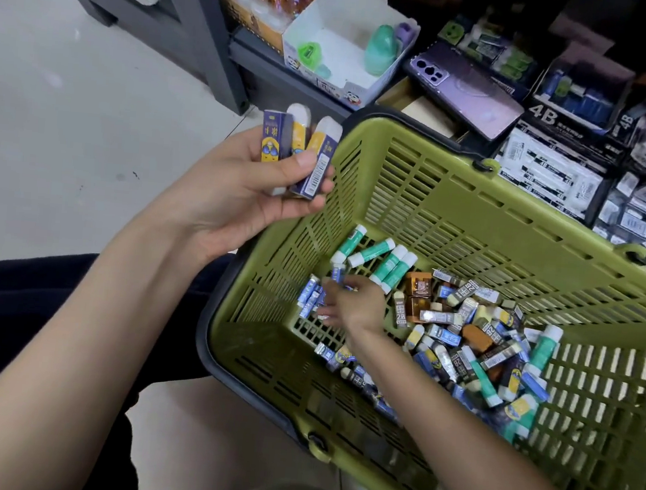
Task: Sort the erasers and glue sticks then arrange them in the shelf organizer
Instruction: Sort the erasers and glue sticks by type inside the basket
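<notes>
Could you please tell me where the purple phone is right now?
Head view, upper right: the phone lies behind the basket, between the white box and the 4B boxes.

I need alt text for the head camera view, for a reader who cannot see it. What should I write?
A person's left hand holds three purple-and-yellow erasers while the right hand reaches into a green basket of loose erasers and glue sticks. A stocked shelf stands behind.

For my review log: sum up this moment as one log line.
left hand: holds three erasers | right hand: in green basket, at blue erasers, grip unclear | glue sticks: in basket
</notes>
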Tool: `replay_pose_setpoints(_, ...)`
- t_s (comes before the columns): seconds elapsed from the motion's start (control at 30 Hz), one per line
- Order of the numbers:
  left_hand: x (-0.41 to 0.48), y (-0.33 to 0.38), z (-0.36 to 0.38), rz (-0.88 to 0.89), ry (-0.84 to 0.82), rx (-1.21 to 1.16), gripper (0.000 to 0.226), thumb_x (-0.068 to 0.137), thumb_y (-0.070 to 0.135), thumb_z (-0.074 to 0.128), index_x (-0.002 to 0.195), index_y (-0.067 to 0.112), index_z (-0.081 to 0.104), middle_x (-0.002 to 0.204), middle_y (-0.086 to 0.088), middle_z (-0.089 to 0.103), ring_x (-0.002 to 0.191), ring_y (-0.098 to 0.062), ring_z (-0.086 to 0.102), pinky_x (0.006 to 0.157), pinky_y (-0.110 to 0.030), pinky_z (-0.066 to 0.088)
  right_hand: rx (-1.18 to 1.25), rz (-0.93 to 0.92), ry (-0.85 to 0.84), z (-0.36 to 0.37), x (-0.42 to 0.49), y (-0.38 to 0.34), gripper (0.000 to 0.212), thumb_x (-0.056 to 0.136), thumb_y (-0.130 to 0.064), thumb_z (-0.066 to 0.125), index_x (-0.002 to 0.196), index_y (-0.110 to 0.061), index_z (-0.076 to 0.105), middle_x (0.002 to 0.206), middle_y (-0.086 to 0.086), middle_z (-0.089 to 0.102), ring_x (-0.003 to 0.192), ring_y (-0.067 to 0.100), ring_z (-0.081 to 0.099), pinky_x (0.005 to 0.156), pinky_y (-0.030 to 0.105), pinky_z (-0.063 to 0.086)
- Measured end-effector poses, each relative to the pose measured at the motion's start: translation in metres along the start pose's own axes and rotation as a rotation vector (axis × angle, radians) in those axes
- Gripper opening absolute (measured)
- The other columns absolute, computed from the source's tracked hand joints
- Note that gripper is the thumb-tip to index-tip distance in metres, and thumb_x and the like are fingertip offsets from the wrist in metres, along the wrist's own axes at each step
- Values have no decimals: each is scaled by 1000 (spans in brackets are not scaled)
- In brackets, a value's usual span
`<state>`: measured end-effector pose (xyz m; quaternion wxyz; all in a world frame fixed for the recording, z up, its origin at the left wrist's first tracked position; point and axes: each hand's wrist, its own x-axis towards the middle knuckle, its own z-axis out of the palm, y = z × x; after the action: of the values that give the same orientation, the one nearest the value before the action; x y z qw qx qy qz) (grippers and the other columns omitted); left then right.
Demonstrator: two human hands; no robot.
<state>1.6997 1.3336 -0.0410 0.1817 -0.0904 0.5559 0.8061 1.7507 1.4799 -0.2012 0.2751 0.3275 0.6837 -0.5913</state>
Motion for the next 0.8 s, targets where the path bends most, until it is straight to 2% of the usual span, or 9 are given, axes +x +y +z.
replay_pose_setpoints(0.03,1,-1,0,-3,-4,-3,18,75,12,57,91,4,56,73,-3,66,70,-12,65,60,-21,53,-63,-35,27,-8,0,1,35,88,-25,68,115,-4,59,83,13,68,53,25,62,47,31,49)
replay_pose_setpoints(0.1,2,-3,0,-8,-18,-7,16,75,11,57,90,4,56,72,-3,66,70,-13,65,60,-21,53,-215,-118,86,-24,-2,3,28,88,-33,66,81,-6,65,61,11,59,52,30,53,57,40,46)
replay_pose_setpoints(0.17,3,-5,1,-15,-30,-5,15,76,11,57,89,5,56,72,-3,66,69,-13,65,60,-21,53,-301,-135,79,-32,-3,6,44,90,-32,64,55,-8,50,49,11,42,48,27,39,63,45,44)
replay_pose_setpoints(0.27,4,-6,2,-23,-36,-1,16,75,11,57,90,5,55,72,-3,65,69,-12,65,61,-22,54,-303,-126,-3,-26,-7,5,33,89,-24,64,80,7,63,66,24,61,52,28,55,72,47,55)
replay_pose_setpoints(0.37,4,-7,3,-30,-33,-9,18,74,11,58,91,5,56,72,-4,66,69,-12,65,61,-22,54,-338,-152,-9,-8,-6,5,31,90,-23,64,64,-12,52,64,16,65,53,28,64,71,47,56)
replay_pose_setpoints(0.43,4,-8,1,-32,-31,-12,18,75,11,58,92,4,56,73,-4,66,69,-13,66,61,-22,54,-459,-208,24,3,-3,5,35,90,-24,63,60,-12,50,62,16,62,56,30,63,64,41,57)
replay_pose_setpoints(0.57,4,-8,0,-34,-29,-25,19,75,10,58,93,6,56,74,-5,66,69,-13,66,61,-23,55,-605,-264,34,12,0,5,37,86,-31,67,70,-17,38,59,0,48,49,14,47,44,26,35)
replay_pose_setpoints(0.7,4,-11,2,-38,-56,13,18,74,11,59,91,8,57,72,-2,67,68,-12,66,61,-23,55,-431,-234,30,-8,-2,7,28,86,-28,68,72,-16,48,64,12,63,52,22,60,58,36,54)
replay_pose_setpoints(0.8,4,-14,7,-50,-90,42,17,72,10,59,89,9,57,71,-1,67,68,-12,66,61,-23,55,-387,-210,-33,-43,-1,17,14,86,-20,68,79,-15,57,64,4,64,51,16,59,60,40,57)
